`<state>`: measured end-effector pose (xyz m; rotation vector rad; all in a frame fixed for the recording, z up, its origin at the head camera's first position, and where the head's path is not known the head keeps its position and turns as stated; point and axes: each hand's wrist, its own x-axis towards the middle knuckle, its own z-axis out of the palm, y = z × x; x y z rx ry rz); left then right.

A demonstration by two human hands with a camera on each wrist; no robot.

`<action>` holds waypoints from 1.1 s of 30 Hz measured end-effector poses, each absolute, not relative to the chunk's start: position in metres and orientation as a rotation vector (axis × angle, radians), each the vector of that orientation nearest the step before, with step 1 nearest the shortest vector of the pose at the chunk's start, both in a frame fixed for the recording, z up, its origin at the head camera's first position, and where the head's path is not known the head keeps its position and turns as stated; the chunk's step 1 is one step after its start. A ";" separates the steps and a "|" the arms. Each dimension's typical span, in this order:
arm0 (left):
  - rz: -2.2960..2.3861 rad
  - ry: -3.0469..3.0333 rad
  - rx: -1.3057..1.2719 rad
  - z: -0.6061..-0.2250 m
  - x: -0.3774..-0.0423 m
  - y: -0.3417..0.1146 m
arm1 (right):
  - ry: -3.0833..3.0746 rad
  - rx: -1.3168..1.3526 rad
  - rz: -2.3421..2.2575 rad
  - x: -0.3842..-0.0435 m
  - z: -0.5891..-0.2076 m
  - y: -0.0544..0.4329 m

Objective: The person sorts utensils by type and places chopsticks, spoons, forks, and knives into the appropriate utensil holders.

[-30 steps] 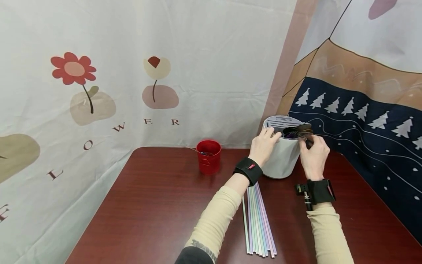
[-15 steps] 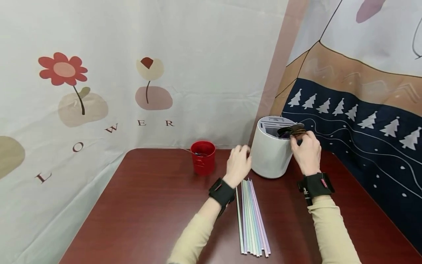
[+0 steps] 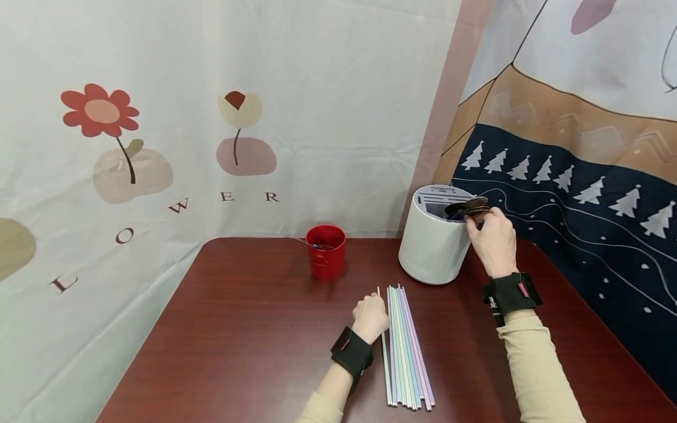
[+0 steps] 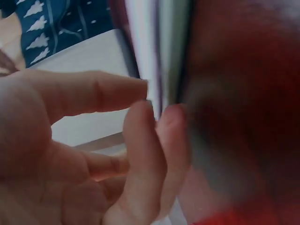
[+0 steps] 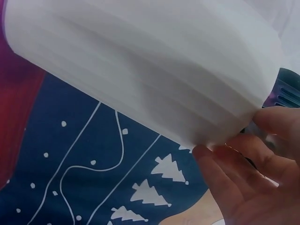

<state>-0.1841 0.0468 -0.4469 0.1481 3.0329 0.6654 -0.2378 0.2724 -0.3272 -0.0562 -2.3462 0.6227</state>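
A white utensil holder with a slotted grey top stands at the back right, dark spoons showing above its opening. My right hand grips the holder's right rim, fingertips against the outer wall in the right wrist view, where a fork shows beyond the rim. Several pale drinking straws lie side by side in front of the holder. My left hand is over the far part of the leftmost straw, fingers bent. In the left wrist view its thumb and fingertips are near the straws, with no pinch visible.
A red cup, shaped like a small bucket, stands behind the left hand with thin items inside. The brown table meets a printed white cloth at the back and a dark tree-patterned cloth on the right.
My left hand has left the holder's rim and come down toward me to the straws. My right hand has stayed at the holder's right rim.
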 end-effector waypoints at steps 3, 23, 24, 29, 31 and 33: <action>0.532 3.067 0.108 -0.452 -0.182 0.053 | -2.353 -0.048 0.624 -0.238 -0.326 0.272; 1.116 3.079 0.307 -0.421 -0.182 0.032 | -2.356 -0.065 0.659 -0.239 -0.327 0.272; 1.154 3.087 0.337 -0.417 -0.183 0.030 | -2.355 -0.065 0.658 -0.239 -0.327 0.272; 1.316 3.104 0.431 -0.399 -0.182 0.024 | -2.355 -0.066 0.656 -0.239 -0.327 0.271; 1.370 3.126 0.454 -0.392 -0.182 0.023 | -2.357 -0.068 0.655 -0.239 -0.327 0.271; 1.430 3.139 0.463 -0.385 -0.183 0.023 | -2.359 -0.071 0.655 -0.239 -0.327 0.271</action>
